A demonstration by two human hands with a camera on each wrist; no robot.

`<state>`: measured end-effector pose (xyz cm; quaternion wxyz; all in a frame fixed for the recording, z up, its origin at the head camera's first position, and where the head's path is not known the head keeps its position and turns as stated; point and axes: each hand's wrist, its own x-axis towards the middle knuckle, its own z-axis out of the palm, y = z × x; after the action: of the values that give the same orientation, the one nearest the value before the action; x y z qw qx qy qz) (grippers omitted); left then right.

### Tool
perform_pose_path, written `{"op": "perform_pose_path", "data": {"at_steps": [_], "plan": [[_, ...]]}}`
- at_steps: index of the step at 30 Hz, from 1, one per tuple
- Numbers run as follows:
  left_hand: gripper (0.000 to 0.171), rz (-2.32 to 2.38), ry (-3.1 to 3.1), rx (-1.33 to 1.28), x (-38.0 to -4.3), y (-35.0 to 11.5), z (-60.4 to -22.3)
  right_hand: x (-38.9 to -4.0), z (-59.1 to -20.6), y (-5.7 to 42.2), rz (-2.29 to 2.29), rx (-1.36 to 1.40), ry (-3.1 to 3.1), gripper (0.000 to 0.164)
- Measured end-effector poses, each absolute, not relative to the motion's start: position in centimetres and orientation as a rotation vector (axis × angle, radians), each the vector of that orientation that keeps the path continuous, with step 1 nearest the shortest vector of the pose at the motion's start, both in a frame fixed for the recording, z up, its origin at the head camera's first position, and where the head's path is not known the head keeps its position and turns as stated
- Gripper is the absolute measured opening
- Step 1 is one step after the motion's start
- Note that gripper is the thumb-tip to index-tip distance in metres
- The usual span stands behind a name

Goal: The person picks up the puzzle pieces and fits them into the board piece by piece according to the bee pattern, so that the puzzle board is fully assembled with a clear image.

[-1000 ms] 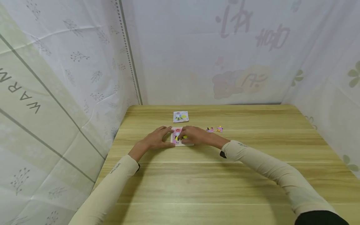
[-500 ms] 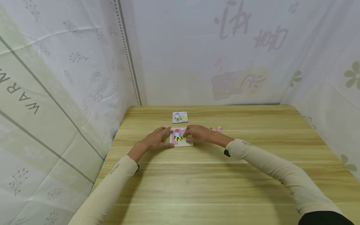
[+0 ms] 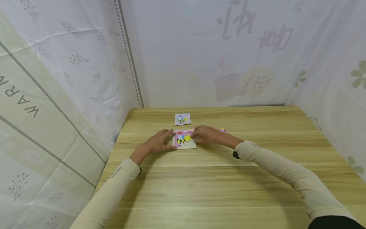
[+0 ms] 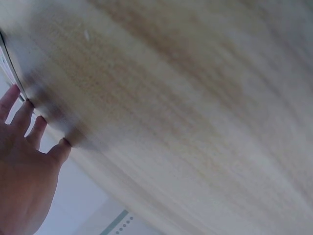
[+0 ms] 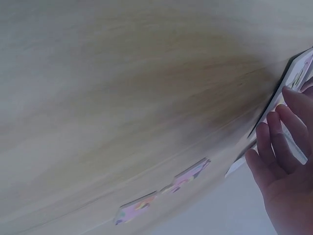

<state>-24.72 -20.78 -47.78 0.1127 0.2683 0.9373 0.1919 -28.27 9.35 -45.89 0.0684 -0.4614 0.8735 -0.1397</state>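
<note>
A jigsaw board [image 3: 187,145] with a bee picture on pink lies on the table; its lower right part shows bare pale board. My left hand [image 3: 157,141] rests at its left edge, fingers spread, thumb near the lower corner. My right hand [image 3: 208,135] is at the board's right edge, fingertips touching the bee's yellow head piece [image 3: 187,138]. In the right wrist view those fingers are loosely bent, with no piece visible between them. Two loose pink puzzle pieces, one nearer [image 5: 190,174] and one farther [image 5: 135,207], lie beside it; the right hand hides one in the head view.
Behind the board lies a square picture card [image 3: 183,119] with a similar bee. The wooden table [image 3: 188,184] reaches back to a printed cloth wall [image 3: 183,63], with more cloth at the left and right sides.
My right hand has drawn back to the right, uncovering the bee's yellow head and the board's upper right, while covering one loose piece. My left hand stays at the board's left edge.
</note>
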Motion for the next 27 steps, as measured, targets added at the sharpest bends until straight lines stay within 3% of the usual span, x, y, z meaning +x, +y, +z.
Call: {"op": "perform_pose_path", "data": {"at_steps": [27], "plan": [[0.085,0.558,2.746,0.779,-24.7,-20.7,-47.7,-29.4,-45.2,15.1,-0.456,-1.261,2.739,0.025]]}}
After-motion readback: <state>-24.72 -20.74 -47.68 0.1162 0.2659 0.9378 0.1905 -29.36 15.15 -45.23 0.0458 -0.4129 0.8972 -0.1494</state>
